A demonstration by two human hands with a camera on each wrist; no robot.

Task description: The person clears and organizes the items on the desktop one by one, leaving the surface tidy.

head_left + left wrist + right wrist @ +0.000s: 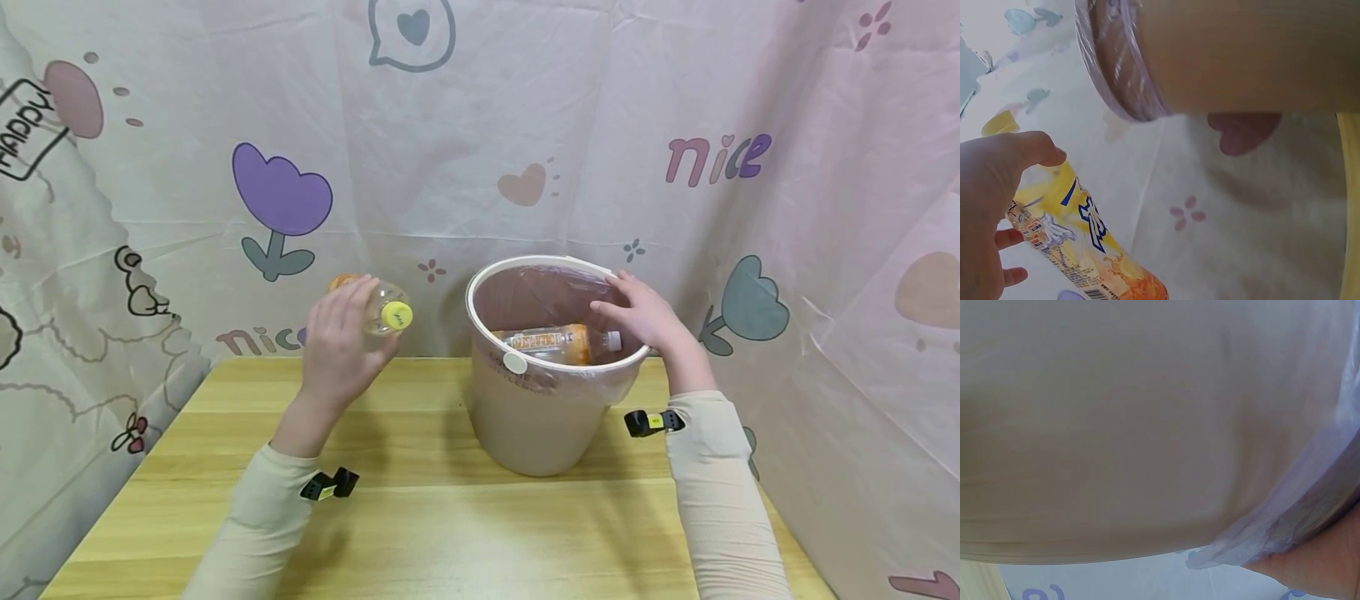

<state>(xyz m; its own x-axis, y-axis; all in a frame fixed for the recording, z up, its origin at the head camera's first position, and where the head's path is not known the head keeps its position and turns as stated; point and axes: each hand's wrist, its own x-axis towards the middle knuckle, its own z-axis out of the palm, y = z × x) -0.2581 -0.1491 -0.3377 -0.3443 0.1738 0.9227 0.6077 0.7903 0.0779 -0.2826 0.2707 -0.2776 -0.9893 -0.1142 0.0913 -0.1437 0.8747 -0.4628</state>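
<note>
In the head view, my left hand (341, 342) holds a clear plastic drink bottle (386, 304) left of the trash bin, above the table's back edge. Its yellow cap (397, 315) points toward the bin; the left wrist view shows its yellow and orange label (1085, 231). My right hand (648, 312) grips the right rim of the beige trash bin (536, 429), over its thin plastic liner. Some of that hand's fingers are hidden. Inside the bin lies another bottle (551, 343) with an orange label and a white cap.
The bin stands upright on a light wooden table (450, 533), toward its back right. Behind and beside the table hangs a pale printed cloth (450, 150). A round white button-like piece (515, 362) sits on the bin's front rim.
</note>
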